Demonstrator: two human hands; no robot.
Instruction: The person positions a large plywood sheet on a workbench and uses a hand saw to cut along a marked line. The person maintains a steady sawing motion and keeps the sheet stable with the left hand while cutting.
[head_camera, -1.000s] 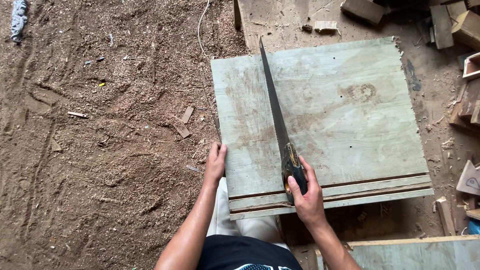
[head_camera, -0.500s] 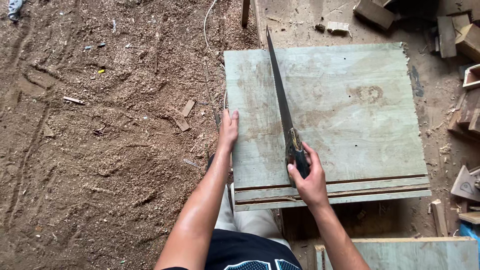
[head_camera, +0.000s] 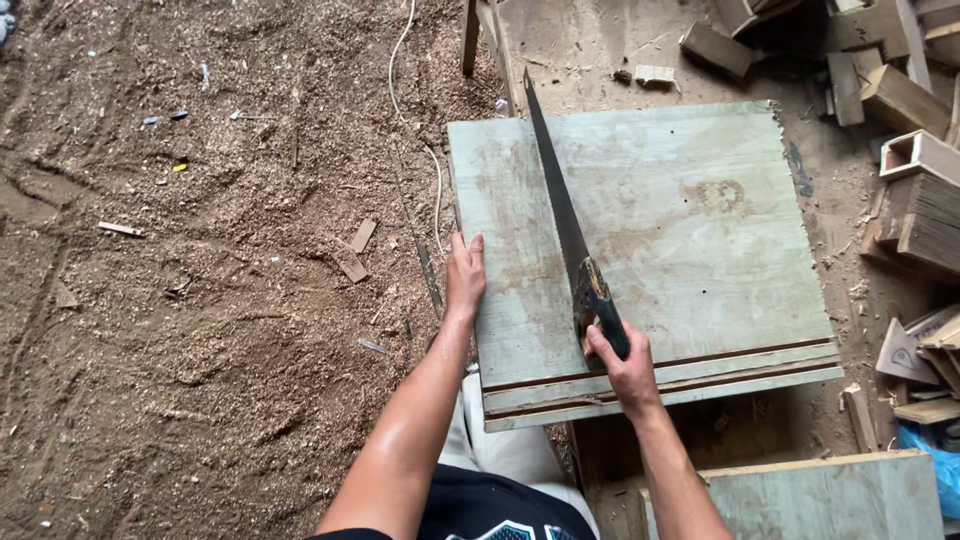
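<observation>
A pale green plywood board (head_camera: 700, 230) lies flat, with thin strips stacked along its near edge. A hand saw (head_camera: 560, 205) with a long dark blade lies slanted across the board, its tip reaching the far edge. My right hand (head_camera: 625, 370) is closed around the saw's dark handle near the board's front. My left hand (head_camera: 464, 275) lies flat with its fingers over the board's left edge, pressing on it.
Sawdust and wood chips cover the ground (head_camera: 200, 300) on the left. A thin cord (head_camera: 415, 130) runs beside the board. Wood offcuts and blocks (head_camera: 910, 100) pile up at the right. Another pale board (head_camera: 830, 495) lies at the bottom right.
My left hand has slid forward along the board's left edge. The saw and my right hand have hardly shifted on the board.
</observation>
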